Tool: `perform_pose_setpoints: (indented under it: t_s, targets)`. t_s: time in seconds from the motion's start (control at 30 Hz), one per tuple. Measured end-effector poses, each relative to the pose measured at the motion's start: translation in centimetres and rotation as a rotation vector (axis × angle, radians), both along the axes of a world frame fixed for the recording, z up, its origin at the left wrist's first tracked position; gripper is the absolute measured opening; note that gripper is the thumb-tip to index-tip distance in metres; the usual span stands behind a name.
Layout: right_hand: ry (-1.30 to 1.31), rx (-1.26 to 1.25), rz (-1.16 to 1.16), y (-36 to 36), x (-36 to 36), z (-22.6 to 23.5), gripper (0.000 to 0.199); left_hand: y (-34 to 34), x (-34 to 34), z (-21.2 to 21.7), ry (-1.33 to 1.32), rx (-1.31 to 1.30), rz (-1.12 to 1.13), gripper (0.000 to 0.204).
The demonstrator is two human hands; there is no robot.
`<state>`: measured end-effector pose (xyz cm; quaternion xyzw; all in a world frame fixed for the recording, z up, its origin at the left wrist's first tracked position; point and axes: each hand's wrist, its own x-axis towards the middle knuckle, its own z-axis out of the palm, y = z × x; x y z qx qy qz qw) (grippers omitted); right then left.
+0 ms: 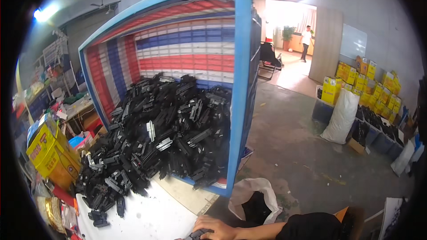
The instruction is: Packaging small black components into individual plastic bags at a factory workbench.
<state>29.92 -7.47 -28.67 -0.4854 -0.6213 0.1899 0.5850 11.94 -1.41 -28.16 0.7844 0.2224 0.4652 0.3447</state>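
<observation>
My right hand (pixel 215 228) comes in from the lower right, past a black sleeve. Its fingers are closed on a dark plastic part (pixel 195 234) at the front edge of a white tabletop (pixel 149 217). The frame's lower edge cuts off some of the part and the fingers. My left hand is out of the picture. Ahead, a large blue-framed crate (pixel 240 89), lined with red, white and blue striped sheeting, lies on its side. A heap of small black plastic parts (pixel 155 120) spills from it onto the table, a few pieces showing silvery strips.
An open white sack (pixel 275 204) with dark contents stands on the floor right of the table. A yellow carton (pixel 53 155) is at the left. Farther right are a full white sack (pixel 342 118), stacked yellow boxes (pixel 378 91) and bins. A person (pixel 306 42) is beyond the doorway.
</observation>
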Motion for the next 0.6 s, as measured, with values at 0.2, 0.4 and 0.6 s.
perform_pose_setpoints:
  t_s: [0.2, 0.4, 0.6]
  targets:
    - [-0.066, 0.054, 0.005, 0.6, -0.1, 0.2, 0.025, 0.2, -1.0, -0.6, -0.01, -0.077, 0.006, 0.033]
    - [-0.16, 0.102, -0.107, 0.9, 1.5, 2.5, 0.027, 2.1, 0.8, 0.6, 0.022, -0.063, -0.011, 0.051]
    - [-0.262, 0.203, -0.22, 1.1, 2.9, 3.1, 0.025, 3.3, 2.3, 3.0, 0.044, -0.004, -0.155, 0.042]
